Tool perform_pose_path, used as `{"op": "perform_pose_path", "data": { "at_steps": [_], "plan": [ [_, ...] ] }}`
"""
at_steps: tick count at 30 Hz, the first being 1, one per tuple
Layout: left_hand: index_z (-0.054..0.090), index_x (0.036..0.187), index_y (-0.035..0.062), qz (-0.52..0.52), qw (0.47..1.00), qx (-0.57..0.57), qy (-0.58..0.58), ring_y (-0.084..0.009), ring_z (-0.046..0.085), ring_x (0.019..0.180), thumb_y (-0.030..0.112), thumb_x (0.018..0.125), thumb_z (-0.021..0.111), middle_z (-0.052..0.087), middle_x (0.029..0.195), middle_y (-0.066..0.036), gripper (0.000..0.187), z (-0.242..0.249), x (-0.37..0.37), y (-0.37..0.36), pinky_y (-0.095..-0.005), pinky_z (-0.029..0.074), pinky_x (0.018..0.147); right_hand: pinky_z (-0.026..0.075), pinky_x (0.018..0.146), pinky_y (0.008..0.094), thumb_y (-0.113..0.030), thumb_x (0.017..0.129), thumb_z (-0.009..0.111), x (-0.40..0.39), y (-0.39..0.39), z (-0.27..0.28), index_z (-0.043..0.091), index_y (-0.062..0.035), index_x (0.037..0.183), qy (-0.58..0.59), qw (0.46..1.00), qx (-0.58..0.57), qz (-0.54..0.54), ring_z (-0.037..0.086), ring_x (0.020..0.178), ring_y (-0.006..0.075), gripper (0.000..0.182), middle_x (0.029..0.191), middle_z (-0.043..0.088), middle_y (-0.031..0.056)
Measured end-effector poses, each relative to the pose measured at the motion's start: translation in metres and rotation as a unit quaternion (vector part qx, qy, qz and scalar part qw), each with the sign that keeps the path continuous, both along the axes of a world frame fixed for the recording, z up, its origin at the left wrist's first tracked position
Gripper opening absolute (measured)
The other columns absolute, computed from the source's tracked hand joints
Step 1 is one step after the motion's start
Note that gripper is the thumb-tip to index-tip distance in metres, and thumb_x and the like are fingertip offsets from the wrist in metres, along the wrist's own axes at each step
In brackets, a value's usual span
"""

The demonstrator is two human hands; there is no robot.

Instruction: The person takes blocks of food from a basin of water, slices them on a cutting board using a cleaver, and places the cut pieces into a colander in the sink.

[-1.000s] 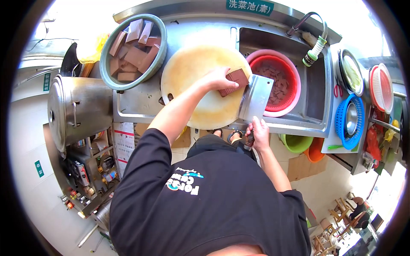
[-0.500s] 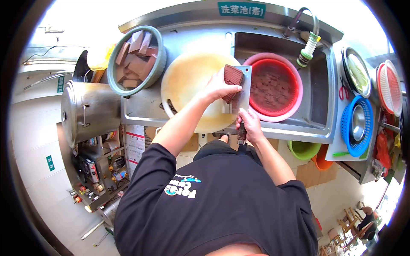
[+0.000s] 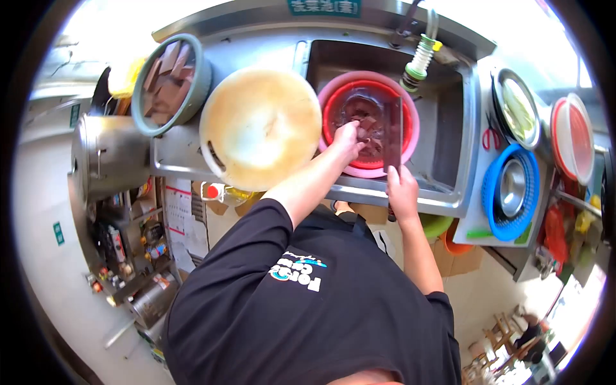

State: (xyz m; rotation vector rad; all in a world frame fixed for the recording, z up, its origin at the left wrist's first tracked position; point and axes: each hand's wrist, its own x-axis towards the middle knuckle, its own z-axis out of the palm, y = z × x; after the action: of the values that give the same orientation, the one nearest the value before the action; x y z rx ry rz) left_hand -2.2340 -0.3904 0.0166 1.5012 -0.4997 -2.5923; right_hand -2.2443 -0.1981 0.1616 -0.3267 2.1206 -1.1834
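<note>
A lidded steel pot (image 3: 119,154) stands at the left of the frame, with brown blocks (image 3: 168,90) piled in a gray-green tub (image 3: 203,99) at upper left. Beside the tub, a round cutting board (image 3: 256,128) lies on the steel counter (image 3: 183,151), left of center. At upper center, my left hand (image 3: 350,141) reaches over the near left edge of a red container (image 3: 328,115) nested in a pink basin (image 3: 414,122) in the sink (image 3: 449,109). My fingertips are at the wet brown pieces (image 3: 366,125) inside; whether they grasp any, I cannot tell. Just to the right, my right hand (image 3: 402,192) is clenched around the handle of a cleaver (image 3: 393,138), its blade over the container's right side. Red-handled scissors (image 3: 491,138) lie farther right, above a blue basket (image 3: 495,218) holding a metal bowl (image 3: 512,186).
</note>
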Motion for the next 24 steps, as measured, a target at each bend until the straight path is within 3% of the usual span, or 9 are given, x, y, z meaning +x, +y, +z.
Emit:
{"op": "perform_pose_path", "data": {
  "at_steps": [5, 6, 8, 10, 13, 15, 19, 22, 24],
  "plan": [
    [0.069, 0.108, 0.0094, 0.031, 0.988, -0.152, 0.014, -0.0137, 0.053, 0.064, 0.015, 0.088, 0.067, 0.062, 0.085, -0.002, 0.02, 0.049, 0.012, -0.021, -0.0277, 0.044, 0.054, 0.053, 0.078, 0.0432, -0.016, 0.099, 0.058, -0.01, 0.008, -0.005, 0.066, -0.0027, 0.124, 0.259, 0.961, 0.002, 0.095, 0.067, 0.09, 0.0406, 0.029, 0.1, 0.07, 0.023],
    [0.067, 0.116, 0.0088, -0.007, 0.987, -0.163, 0.012, -0.0173, 0.06, 0.101, 0.02, 0.093, 0.067, 0.067, 0.106, -0.003, 0.025, 0.069, 0.019, -0.025, -0.0377, 0.049, 0.086, 0.053, 0.077, 0.0431, -0.015, 0.099, 0.059, -0.011, 0.006, -0.006, 0.065, -0.003, 0.124, 0.326, 0.939, -0.017, 0.104, 0.068, 0.09, 0.0394, 0.028, 0.1, 0.07, 0.0223],
    [0.065, 0.128, 0.007, -0.087, 0.977, -0.193, 0.039, -0.0204, 0.053, 0.121, 0.025, 0.094, 0.069, 0.065, 0.125, -0.006, 0.039, 0.095, 0.029, -0.034, -0.0434, 0.046, 0.097, 0.053, 0.077, 0.0449, -0.012, 0.1, 0.058, -0.016, -0.002, -0.017, 0.065, -0.0037, 0.125, 0.391, 0.914, -0.041, 0.104, 0.068, 0.088, 0.039, 0.028, 0.1, 0.07, 0.0216],
    [0.069, 0.119, 0.0016, -0.224, 0.938, -0.264, 0.02, -0.0156, 0.065, 0.087, 0.019, 0.094, 0.068, 0.071, 0.103, -0.006, 0.03, 0.099, 0.033, -0.048, -0.0303, 0.052, 0.08, 0.053, 0.077, 0.0462, -0.017, 0.101, 0.054, -0.024, -0.009, -0.028, 0.066, -0.0055, 0.123, 0.368, 0.921, 0.031, 0.121, 0.068, 0.089, 0.0405, 0.027, 0.1, 0.071, 0.021],
    [0.072, 0.113, -0.0004, -0.181, 0.873, -0.447, 0.074, -0.0146, 0.068, 0.082, 0.016, 0.094, 0.067, 0.074, 0.094, -0.007, 0.025, 0.112, 0.05, -0.075, -0.0296, 0.054, 0.077, 0.052, 0.077, 0.0463, -0.021, 0.101, 0.054, -0.035, -0.01, -0.038, 0.068, -0.004, 0.118, 0.249, 0.951, 0.114, 0.146, 0.068, 0.088, 0.04, 0.028, 0.098, 0.071, 0.0219],
    [0.073, 0.109, 0.0019, -0.153, 0.703, -0.692, 0.059, -0.0208, 0.071, 0.088, 0.017, 0.093, 0.067, 0.074, 0.096, -0.013, 0.023, 0.157, 0.086, -0.131, -0.0342, 0.055, 0.083, 0.051, 0.07, 0.0439, -0.02, 0.1, 0.053, -0.029, -0.009, -0.048, 0.068, -0.0008, 0.11, 0.259, 0.96, 0.061, 0.091, 0.068, 0.076, 0.0329, 0.026, 0.088, 0.07, 0.0191],
    [0.07, 0.103, -0.0002, 0.028, 0.415, -0.897, -0.151, -0.0354, 0.065, 0.098, 0.011, 0.086, 0.068, 0.069, 0.104, -0.018, 0.021, 0.202, 0.177, -0.274, -0.0417, 0.053, 0.091, 0.043, 0.046, 0.0318, -0.02, 0.103, 0.052, -0.013, -0.024, -0.027, 0.064, -0.001, 0.1, 0.153, 0.986, 0.054, 0.025, 0.051, 0.05, 0.0118, 0.023, 0.063, 0.053, 0.0033],
    [0.058, 0.129, -0.0016, -0.092, 0.493, -0.819, -0.278, -0.0365, 0.058, 0.12, 0.027, 0.089, 0.066, 0.062, 0.127, -0.022, 0.05, 0.202, 0.238, -0.351, -0.0433, 0.047, 0.104, 0.04, 0.043, 0.0279, -0.021, 0.104, 0.052, 0.002, -0.035, -0.03, 0.063, -0.0027, 0.096, 0.177, 0.984, 0.035, 0.008, 0.047, 0.046, 0.0076, 0.022, 0.06, 0.049, -0.0009],
    [0.055, 0.137, 0.0002, -0.218, 0.577, -0.761, -0.202, -0.0311, 0.059, 0.124, 0.033, 0.095, 0.065, 0.062, 0.132, -0.02, 0.054, 0.157, 0.269, -0.399, -0.0398, 0.047, 0.103, 0.04, 0.044, 0.0275, -0.021, 0.103, 0.053, 0.013, -0.041, -0.033, 0.062, -0.0033, 0.093, 0.134, 0.99, 0.029, -0.015, 0.047, 0.047, 0.0075, 0.022, 0.059, 0.049, -0.0014]
  ]
}}
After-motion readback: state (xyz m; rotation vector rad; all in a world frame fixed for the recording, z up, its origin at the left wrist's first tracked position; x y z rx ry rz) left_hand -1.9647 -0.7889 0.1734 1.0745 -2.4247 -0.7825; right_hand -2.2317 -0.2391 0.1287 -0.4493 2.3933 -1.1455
